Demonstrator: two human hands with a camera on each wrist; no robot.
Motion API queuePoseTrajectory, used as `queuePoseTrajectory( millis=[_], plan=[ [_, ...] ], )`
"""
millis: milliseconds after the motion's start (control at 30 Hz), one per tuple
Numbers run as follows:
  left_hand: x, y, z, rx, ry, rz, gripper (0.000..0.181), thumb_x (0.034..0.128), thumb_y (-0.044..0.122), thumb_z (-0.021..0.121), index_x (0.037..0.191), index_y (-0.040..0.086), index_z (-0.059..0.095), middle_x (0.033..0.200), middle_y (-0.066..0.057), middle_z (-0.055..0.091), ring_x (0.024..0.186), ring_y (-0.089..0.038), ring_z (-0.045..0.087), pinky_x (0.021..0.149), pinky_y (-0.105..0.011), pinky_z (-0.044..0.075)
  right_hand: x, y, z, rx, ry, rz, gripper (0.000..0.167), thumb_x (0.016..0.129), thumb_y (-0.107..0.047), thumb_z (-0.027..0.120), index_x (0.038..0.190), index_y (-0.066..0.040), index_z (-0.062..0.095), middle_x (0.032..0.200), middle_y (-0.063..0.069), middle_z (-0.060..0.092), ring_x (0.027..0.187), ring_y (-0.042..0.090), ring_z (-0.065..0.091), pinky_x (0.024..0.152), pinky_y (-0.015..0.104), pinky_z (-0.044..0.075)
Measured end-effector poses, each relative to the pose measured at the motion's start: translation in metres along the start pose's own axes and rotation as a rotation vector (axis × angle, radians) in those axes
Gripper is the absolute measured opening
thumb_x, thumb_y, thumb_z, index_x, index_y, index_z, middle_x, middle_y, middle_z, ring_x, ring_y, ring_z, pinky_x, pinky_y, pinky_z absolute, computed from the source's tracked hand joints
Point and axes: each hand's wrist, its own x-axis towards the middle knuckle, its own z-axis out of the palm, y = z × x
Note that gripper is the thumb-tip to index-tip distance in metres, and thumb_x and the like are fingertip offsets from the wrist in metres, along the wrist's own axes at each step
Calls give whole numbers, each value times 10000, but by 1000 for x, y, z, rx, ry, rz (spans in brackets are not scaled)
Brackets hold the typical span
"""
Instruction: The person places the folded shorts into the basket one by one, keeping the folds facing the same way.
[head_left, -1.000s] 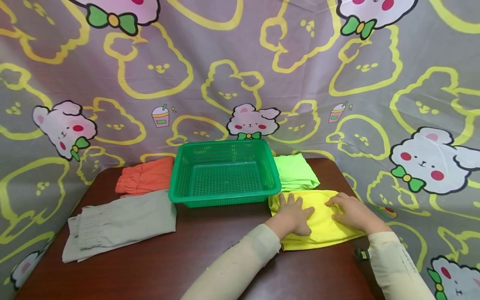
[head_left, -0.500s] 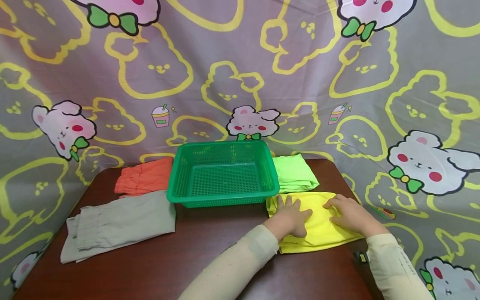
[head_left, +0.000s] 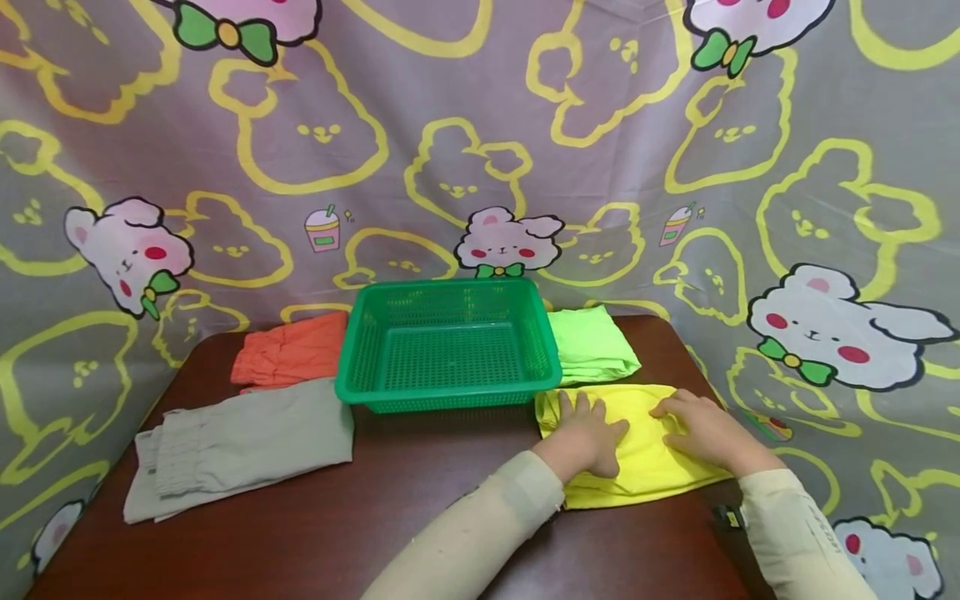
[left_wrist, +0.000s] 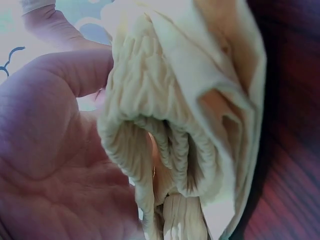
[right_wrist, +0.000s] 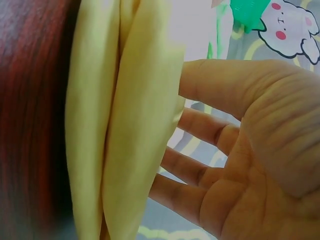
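Folded yellow pants (head_left: 637,450) lie at the table's right front, with a gathered elastic waistband (left_wrist: 145,85) showing in the left wrist view. My left hand (head_left: 587,442) rests on their left part, fingers spread. On the right part, my right hand (head_left: 708,432) touches the cloth with thumb and fingertips, its fingers slightly bent and spaced apart. The right wrist view shows the folded layers of the pants (right_wrist: 135,120) beside that hand's thumb and fingers, with a gap under the palm. Both hands touch the cloth without gripping it.
A green plastic basket (head_left: 450,400) with nothing in it stands at the back middle. Folded lime-green cloth (head_left: 592,346) lies right of it, folded orange cloth (head_left: 292,350) left. Folded grey pants (head_left: 247,442) lie at the left front. A patterned curtain (head_left: 420,167) surrounds the brown table (head_left: 420,500).
Both hands stay on the yellow pants with almost no movement. The curtain at the right has shifted slightly to the left.
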Motion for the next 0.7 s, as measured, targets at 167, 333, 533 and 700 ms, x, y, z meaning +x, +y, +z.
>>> queuePoseTrajectory(
  millis=[167, 333, 533, 700],
  plan=[
    [-3, 0, 1, 10, -6, 6, 721, 912, 531, 611, 1562, 526, 299, 1669, 51, 271, 1560, -304, 185, 1218, -600, 158, -1, 4, 3, 0, 5, -16, 298, 824, -140, 825, 1110, -114, 744, 1101, 77, 643, 966, 327, 611, 853, 526, 506],
    [-6, 2, 3, 16, 1, 11, 727, 899, 542, 628, 1553, 536, 311, 1655, 60, 292, 1544, -297, 211, 1208, -604, 175, -3, 7, 5, -4, 7, -28, 296, 819, -156, 836, 1101, -142, 750, 1117, 57, 644, 977, 308, 609, 861, 514, 506],
    [-7, 5, 5, 38, 43, 18, 713, 866, 597, 653, 1517, 557, 365, 1565, 91, 394, 1489, -263, 304, 1190, -596, 225, -7, 5, 3, -14, 13, -38, 300, 797, -163, 854, 1079, -156, 753, 1100, 40, 638, 959, 297, 606, 846, 505, 510],
    [-1, 4, 13, 45, 17, 1, 718, 863, 607, 648, 1512, 584, 343, 1555, 103, 397, 1480, -249, 307, 1187, -604, 216, -7, 7, 8, -9, 19, -49, 291, 800, -162, 847, 1077, -172, 757, 1097, 19, 638, 957, 282, 604, 834, 489, 509]
  ],
)
